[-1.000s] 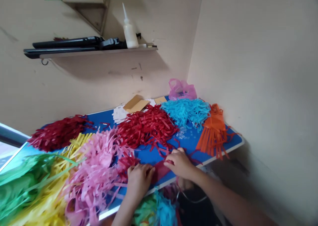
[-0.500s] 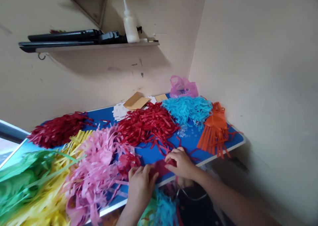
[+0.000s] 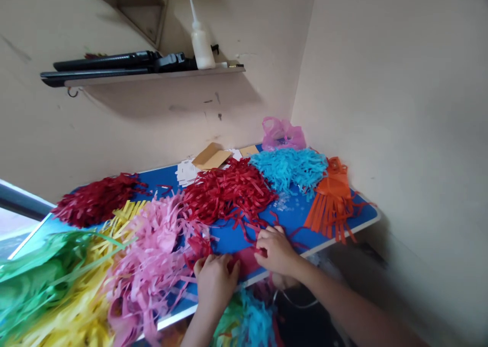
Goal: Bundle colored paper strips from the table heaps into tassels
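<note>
Close to the table's front edge lies a flat red paper piece (image 3: 248, 261), with fringed red strips (image 3: 199, 246) at its left end. My left hand (image 3: 216, 281) is closed on its left part, thumb toward the middle. The right part is pinched between the thumb and curled fingers of my right hand (image 3: 275, 249). Some fingertips are hidden behind the knuckles. Just beyond my hands sits a heap of shredded red paper fringe (image 3: 231, 192). Pink paper fringe (image 3: 152, 255) spreads to the left of my left hand.
Yellow fringe (image 3: 86, 291), green fringe (image 3: 41, 258) and dark red fringe (image 3: 97, 199) cover the table's left. Blue fringe (image 3: 290, 169), orange fringe (image 3: 331, 202) and a pink plastic bag (image 3: 282, 134) lie at the right. A glue bottle (image 3: 203, 47) stands on a wall shelf (image 3: 160, 75).
The camera view has shifted slightly, so the scene sits a little lower and further right. Both hands stay on the red paper, with a bit more of it showing between them.
</note>
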The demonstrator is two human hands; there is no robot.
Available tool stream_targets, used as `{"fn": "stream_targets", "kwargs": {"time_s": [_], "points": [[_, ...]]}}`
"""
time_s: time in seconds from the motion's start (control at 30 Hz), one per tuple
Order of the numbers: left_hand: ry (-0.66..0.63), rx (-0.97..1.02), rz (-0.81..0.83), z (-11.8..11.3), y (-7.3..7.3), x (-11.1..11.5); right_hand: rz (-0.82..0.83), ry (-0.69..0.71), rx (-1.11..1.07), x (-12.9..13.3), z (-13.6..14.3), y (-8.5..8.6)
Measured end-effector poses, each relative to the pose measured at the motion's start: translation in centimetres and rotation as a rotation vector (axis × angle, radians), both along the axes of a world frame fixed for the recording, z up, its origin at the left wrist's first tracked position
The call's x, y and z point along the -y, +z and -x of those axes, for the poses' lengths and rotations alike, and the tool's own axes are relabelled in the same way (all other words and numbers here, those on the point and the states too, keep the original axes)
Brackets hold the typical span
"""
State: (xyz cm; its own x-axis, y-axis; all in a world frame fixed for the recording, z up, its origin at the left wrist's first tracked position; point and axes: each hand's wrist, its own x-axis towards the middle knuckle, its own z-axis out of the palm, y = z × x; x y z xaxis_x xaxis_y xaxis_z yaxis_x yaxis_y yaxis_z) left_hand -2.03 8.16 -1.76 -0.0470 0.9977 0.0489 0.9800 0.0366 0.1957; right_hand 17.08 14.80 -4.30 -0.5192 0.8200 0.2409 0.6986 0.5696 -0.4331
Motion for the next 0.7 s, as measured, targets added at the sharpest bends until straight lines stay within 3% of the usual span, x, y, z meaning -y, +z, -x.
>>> {"fn": "stream_targets", "kwargs": {"time_s": [0.5,0.6,0.7], "points": [[0.039,-0.05,0.011,-0.3,0.1,-0.5,0.042,-0.02,0.022,0.0,0.2,-0.2],[0.038,-0.049,-0.104,-0.1,-0.4,-0.2,0.041,-0.034,0.006,-0.2,0.2,-0.1],[-0.11,-0.058,-0.237,0.2,-1.0,0.0,-0.012,-0.085,-0.006,0.1,-0.5,1.4]]}}
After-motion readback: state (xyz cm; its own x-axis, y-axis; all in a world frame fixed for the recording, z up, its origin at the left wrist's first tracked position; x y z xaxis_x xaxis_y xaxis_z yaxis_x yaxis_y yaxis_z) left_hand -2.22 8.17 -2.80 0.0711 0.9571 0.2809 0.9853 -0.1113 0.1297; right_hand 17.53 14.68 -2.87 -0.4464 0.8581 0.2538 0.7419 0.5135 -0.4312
